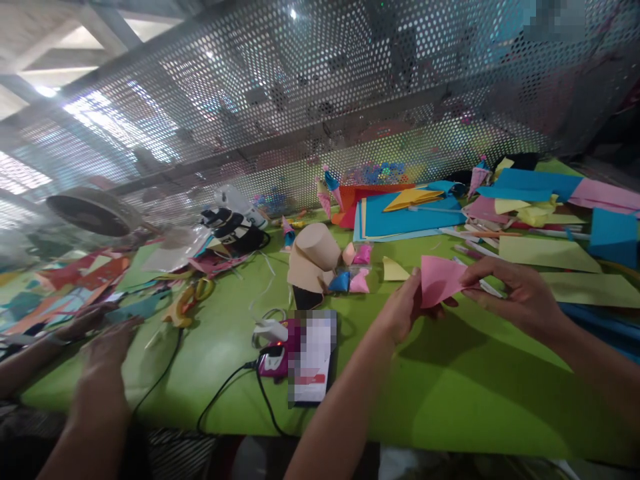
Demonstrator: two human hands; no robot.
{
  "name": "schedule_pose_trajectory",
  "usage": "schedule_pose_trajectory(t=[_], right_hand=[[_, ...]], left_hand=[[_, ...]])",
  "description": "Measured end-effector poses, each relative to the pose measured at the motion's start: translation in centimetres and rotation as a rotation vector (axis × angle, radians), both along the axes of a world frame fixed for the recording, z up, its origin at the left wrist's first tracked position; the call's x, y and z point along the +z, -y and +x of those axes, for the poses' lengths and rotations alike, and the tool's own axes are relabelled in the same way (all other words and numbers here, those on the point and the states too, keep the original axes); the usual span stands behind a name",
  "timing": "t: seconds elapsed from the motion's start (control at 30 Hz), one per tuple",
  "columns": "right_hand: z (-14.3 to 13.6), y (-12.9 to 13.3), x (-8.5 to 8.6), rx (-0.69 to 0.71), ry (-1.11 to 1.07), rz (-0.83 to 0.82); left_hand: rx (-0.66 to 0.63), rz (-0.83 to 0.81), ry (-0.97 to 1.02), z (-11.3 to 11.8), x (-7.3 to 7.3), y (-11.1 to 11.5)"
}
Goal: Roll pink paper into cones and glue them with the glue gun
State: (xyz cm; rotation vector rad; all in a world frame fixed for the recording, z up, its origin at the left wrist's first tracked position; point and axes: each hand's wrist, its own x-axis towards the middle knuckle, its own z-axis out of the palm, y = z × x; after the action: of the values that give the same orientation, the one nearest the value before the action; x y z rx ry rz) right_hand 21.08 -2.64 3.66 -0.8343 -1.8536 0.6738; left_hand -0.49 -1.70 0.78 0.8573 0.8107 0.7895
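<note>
A pink sheet of paper (440, 280) is held up between my two hands above the green table. My left hand (404, 307) grips its left edge, thumb in front and fingers behind. At the right corner, my right hand (515, 287) pinches the paper; a thin white stick-like item shows by these fingers, and I cannot tell whether it is held or lies behind. Just left of the pink paper lies a small cream paper piece (395, 269). Small packets, one blue (340, 281) and one pink (359, 280), sit beside a beige roll of tape (314, 250).
A phone (315, 360) and a purple power strip (283, 350) with black cables lie left of my arm. Blue paper sheets (405, 217) and cream strips (550, 253) spread behind and right. A co-worker's hands (107, 340) handle paper at left, near a yellow glue gun (187, 303).
</note>
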Motion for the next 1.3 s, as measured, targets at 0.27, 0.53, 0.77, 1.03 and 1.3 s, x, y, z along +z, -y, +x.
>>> schedule_pose_trajectory(t=[0.27, 0.53, 0.77, 1.03, 1.3], right_hand=[[-0.1, -0.4, -0.1, 0.053, 0.083, 0.08], [-0.4, -0.1, 0.0, 0.071, 0.088, 0.068], [-0.8, 0.0, -0.6, 0.021, 0.067, 0.042], [-1.1, 0.0, -0.9, -0.146, 0.039, 0.021], [-1.4, 0.1, -1.0, -0.203, 0.008, -0.004]], left_hand=[[0.015, 0.133, -0.103, 0.0, 0.3, 0.6], [0.045, 0.281, -0.218, 0.4, 0.2, 0.1], [0.03, 0.437, -0.38, 0.5, 0.6, 0.5], [-0.045, 0.549, -0.432, 0.7, -0.2, 0.8], [-0.097, 0.598, -0.384, 1.0, -0.1, 1.0]])
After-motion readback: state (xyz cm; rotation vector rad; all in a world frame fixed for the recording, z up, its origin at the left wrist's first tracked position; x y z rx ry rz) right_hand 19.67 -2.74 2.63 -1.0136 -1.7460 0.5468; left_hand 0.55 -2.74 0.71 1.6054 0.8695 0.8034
